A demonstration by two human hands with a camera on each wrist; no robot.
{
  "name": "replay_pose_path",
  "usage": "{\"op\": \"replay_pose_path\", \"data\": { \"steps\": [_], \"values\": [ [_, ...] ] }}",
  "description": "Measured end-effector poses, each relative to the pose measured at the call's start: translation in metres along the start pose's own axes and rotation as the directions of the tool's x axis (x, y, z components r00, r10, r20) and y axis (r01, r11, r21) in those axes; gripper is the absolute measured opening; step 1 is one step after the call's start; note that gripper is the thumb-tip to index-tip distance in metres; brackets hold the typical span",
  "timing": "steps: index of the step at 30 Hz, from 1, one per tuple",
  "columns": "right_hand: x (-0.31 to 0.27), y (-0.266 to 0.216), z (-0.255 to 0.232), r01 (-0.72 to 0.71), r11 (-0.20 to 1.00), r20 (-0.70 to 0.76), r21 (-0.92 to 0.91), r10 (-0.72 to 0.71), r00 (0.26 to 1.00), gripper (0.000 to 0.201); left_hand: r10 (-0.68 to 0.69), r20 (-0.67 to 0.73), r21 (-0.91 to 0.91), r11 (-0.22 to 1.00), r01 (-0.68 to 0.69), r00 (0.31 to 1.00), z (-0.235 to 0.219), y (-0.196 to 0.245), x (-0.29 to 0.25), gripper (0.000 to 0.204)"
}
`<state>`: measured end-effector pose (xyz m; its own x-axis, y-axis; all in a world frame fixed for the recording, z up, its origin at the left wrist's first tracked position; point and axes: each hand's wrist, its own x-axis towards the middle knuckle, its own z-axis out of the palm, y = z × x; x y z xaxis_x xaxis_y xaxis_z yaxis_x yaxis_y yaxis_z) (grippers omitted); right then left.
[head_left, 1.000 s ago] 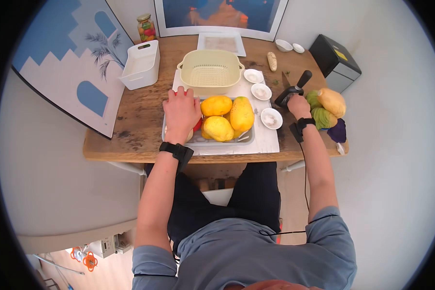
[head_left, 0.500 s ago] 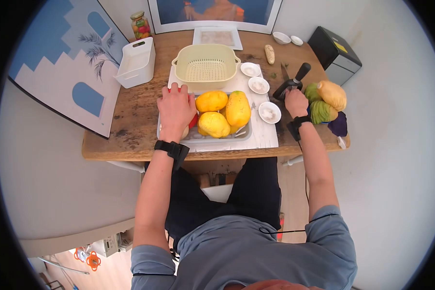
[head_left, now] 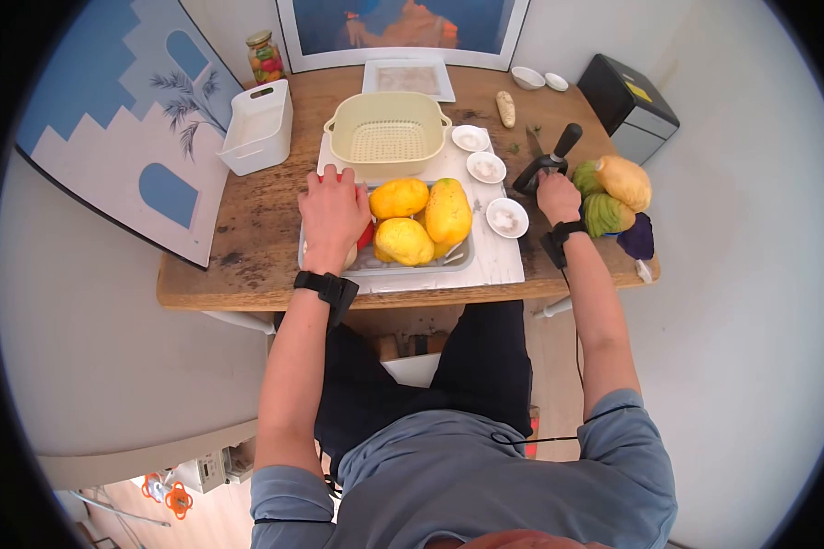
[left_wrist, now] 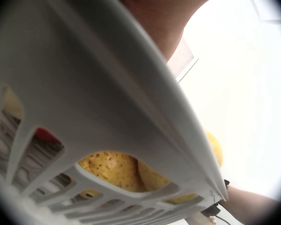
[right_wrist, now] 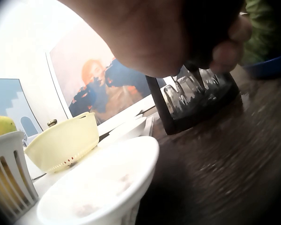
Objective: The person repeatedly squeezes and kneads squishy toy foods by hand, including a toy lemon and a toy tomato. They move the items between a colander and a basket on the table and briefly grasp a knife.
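Note:
My left hand (head_left: 335, 212) lies palm down over the left end of the grey slotted basket (left_wrist: 98, 89). Its fingers bend over a red vegetable or fruit (head_left: 366, 235), mostly covered by the hand. Several large yellow fruits (head_left: 405, 242) fill the rest of the basket. On the right of the table, my right hand (head_left: 558, 197) grips a black tool (head_left: 526, 179) with a thick black handle (head_left: 569, 139) sticking up. Shiny loops show inside the tool's black frame (right_wrist: 196, 112) in the right wrist view, where fingers (right_wrist: 225, 55) curl around it.
A cream colander (head_left: 387, 133) stands behind the basket. Small white bowls (head_left: 507, 218) with pale contents line the white board. Green and orange vegetables (head_left: 624, 183) sit beyond my right hand. A pointed blade (head_left: 533, 139) lies behind the tool; a white bin (head_left: 258, 128) stands left.
The head view has shifted a little, so the table sits slightly further left. Both hands stay at the same things.

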<state>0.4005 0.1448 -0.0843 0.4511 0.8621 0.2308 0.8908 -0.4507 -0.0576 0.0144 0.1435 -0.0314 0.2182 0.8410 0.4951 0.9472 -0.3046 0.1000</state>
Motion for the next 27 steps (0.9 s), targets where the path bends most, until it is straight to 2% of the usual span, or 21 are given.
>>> {"op": "replay_pose_path", "data": {
  "steps": [3,7,9,10,12,13,15,16,18,19,21,27],
  "values": [
    [0.003,-0.002,-0.001,-0.065,0.997,0.046,0.030,0.063,0.997,0.049,-0.002,-0.007,0.013,1.000,0.002,1.000,0.000,0.000,0.000,0.025],
    [0.004,-0.002,-0.005,-0.076,0.997,0.073,0.028,0.074,0.995,0.055,0.004,-0.013,0.023,1.000,-0.003,1.000,0.001,-0.001,0.000,0.026],
    [0.002,-0.001,-0.015,0.026,1.000,0.148,-0.009,-0.024,0.989,0.066,0.004,-0.012,0.024,1.000,-0.004,1.000,0.002,-0.001,0.000,0.026],
    [0.000,-0.005,-0.028,0.026,1.000,0.147,-0.009,-0.024,0.989,0.066,0.003,-0.010,0.026,1.000,-0.002,1.000,0.002,-0.001,0.000,0.026],
    [-0.003,-0.012,-0.048,0.049,0.999,0.377,0.008,-0.049,0.925,0.083,0.001,-0.005,0.025,1.000,-0.001,1.000,0.001,-0.001,0.001,0.026],
    [-0.002,-0.013,-0.046,0.049,0.999,0.377,0.007,-0.048,0.925,0.083,0.000,-0.001,0.024,1.000,0.000,1.000,0.001,-0.001,0.001,0.026],
    [0.002,-0.016,-0.037,-0.079,0.994,0.269,0.071,0.057,0.961,0.083,0.003,-0.011,0.022,1.000,-0.003,1.000,0.000,0.000,0.000,0.025],
    [0.004,-0.016,-0.033,-0.078,0.994,0.267,0.072,0.056,0.962,0.083,0.005,-0.020,0.020,1.000,-0.005,1.000,0.000,0.000,0.000,0.025],
    [0.006,-0.015,-0.027,-0.190,0.978,0.205,0.085,0.170,0.964,0.084,0.003,-0.016,0.021,1.000,-0.003,1.000,-0.001,0.000,0.000,0.025],
    [0.006,-0.015,-0.024,-0.189,0.978,0.205,0.087,0.169,0.964,0.084,0.002,-0.009,0.022,1.000,-0.002,1.000,-0.001,0.000,0.000,0.025],
    [0.005,-0.015,-0.020,-0.173,0.983,0.105,0.059,0.166,0.981,0.080,0.006,-0.015,0.023,1.000,-0.006,1.000,0.000,-0.001,0.000,0.025],
    [0.001,-0.022,-0.021,-0.205,0.978,0.077,0.027,0.202,0.976,0.077,0.011,-0.025,0.011,1.000,-0.011,1.000,0.000,-0.001,0.000,0.024]
  ]
}}
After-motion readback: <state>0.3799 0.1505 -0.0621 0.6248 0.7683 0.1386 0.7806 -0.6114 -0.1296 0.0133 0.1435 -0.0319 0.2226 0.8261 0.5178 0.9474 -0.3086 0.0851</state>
